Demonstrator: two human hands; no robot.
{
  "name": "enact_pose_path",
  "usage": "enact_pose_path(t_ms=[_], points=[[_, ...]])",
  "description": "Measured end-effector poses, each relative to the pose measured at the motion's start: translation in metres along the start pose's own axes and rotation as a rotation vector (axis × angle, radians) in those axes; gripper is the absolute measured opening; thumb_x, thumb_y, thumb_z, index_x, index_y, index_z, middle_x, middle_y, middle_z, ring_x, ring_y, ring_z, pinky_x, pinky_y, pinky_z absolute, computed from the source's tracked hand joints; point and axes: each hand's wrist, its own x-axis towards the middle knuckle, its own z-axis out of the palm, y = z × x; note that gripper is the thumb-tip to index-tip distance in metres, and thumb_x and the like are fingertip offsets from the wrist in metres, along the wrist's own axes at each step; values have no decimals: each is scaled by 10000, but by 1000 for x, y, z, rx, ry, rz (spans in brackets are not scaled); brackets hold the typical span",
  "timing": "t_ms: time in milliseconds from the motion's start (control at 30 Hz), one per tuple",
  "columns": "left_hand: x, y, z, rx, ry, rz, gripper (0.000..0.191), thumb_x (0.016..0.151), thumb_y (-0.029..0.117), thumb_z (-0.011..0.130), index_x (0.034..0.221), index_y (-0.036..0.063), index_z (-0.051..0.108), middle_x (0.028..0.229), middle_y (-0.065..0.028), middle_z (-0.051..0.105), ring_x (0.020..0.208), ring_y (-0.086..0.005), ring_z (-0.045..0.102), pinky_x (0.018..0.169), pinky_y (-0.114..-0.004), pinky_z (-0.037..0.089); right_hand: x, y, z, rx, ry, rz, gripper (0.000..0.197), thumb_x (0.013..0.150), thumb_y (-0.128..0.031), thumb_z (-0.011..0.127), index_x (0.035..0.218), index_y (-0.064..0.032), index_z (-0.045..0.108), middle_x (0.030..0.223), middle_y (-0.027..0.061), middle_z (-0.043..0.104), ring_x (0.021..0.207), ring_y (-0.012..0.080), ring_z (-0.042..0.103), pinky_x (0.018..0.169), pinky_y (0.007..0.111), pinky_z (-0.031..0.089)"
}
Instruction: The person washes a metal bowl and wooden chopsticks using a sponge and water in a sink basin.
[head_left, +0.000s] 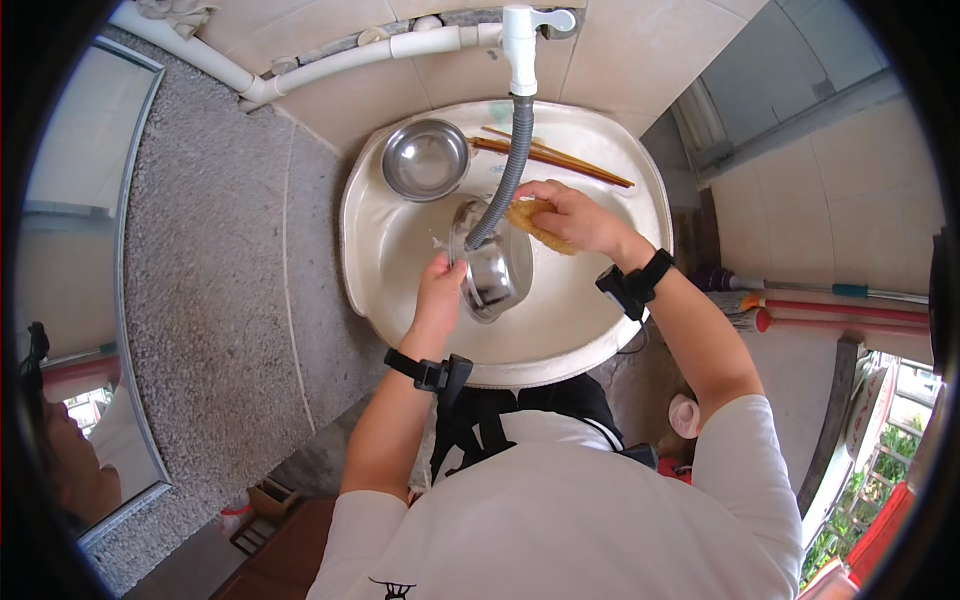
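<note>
A shiny stainless-steel bowl (499, 283) is tilted on its side over the basin of the white sink (517, 373). My left hand (436, 296) grips its rim, thumb on the near side. The lower end of a grey corrugated hose (519, 142) reaches to the bowl's mouth and covers part of it. To the right of the bowl, my right hand (583, 219) pinches a yellow-brown scrubbing pad (523, 216), close to the bowl's side. Whether the pad touches the bowl I cannot tell.
Another steel bowl (426, 160) stands on the sink's back left ledge. Several wooden chopsticks (589, 168) lie along the back, partly behind the hose. Above, a white plastic tap (519, 52) feeds the hose. Long-handled cleaning tools (840, 304) are at the right, a mirror (82, 247) at the left.
</note>
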Motion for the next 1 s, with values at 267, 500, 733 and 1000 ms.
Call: enact_pose_path(t_ms=[267,500,733,1000], points=[[-40,24,27,972,-57,240,73,829,40,517,885,15,556,743,-234,578,741,-388,588,630,-418,453,-4,14,-4,49,201,121,378,814,-61,515,1190,-102,530,969,154,576,882,234,566,792,326,458],[-53,-7,32,1622,-482,673,83,762,67,508,825,15,526,722,-127,608,709,-305,622,609,-412,483,-8,8,6,-219,291,377,335,830,-241,567,1120,-74,555,943,173,651,837,293,635,743,361,499],[-53,4,29,1648,-495,861,124,719,75,531,832,24,543,733,-99,592,774,-248,611,736,-344,488,-20,87,51,-703,420,396,399,856,-317,542,1053,30,556,811,168,639,736,249,630,659,351,507],[-57,21,12,1503,-256,789,512,686,145,672,1160,39,514,1248,-203,461,1247,-360,351,1019,-455,302,-31,94,56,246,227,725,221,819,-143,542,939,42,537,622,84,561,448,138,490,389,281,394]])
